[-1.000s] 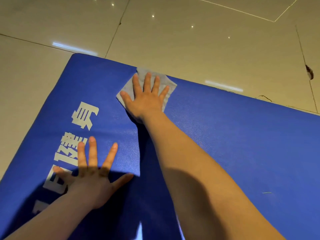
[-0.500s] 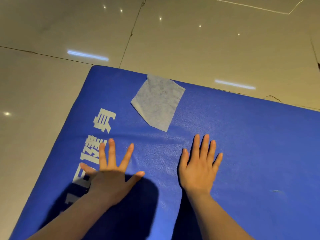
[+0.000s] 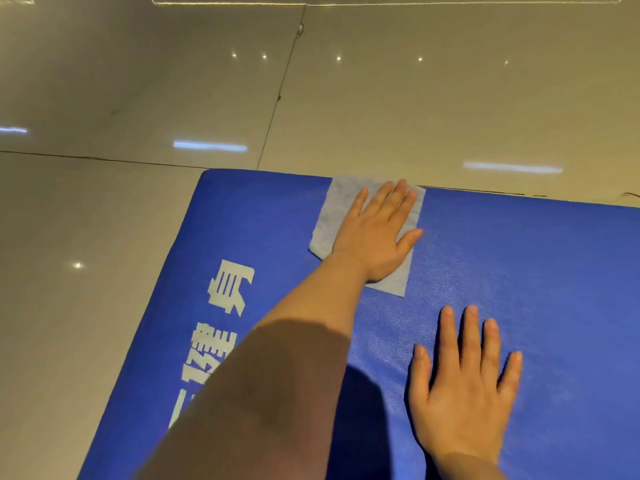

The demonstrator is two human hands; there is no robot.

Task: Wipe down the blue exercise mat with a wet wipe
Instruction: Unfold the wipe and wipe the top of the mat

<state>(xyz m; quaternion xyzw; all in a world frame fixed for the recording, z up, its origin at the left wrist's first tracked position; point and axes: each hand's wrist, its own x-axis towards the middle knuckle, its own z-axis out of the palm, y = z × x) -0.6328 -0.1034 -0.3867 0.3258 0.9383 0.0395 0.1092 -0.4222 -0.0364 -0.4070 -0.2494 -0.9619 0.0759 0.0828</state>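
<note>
The wiping step is in hand. The left hand (image 3: 372,233) lies flat, fingers straight, pressing the wet wipe (image 3: 334,216) onto the blue mat (image 3: 536,271) right at its far edge, near the far left corner. The wipe is spread open and one corner pokes out below the wrist. The right hand (image 3: 464,386) rests flat and open on the mat nearer the person, fingers spread, holding nothing; it looks like a brace.

Next, I judge, the left hand must drag the wipe across or back toward the body, keeping even pressure so the thin sheet does not bunch or slide off the edge.

The mat has a fine pebbled skin and white lettering (image 3: 221,327) down its left side. It lies on a glossy tiled floor (image 3: 138,98) that reflects ceiling lights.
</note>
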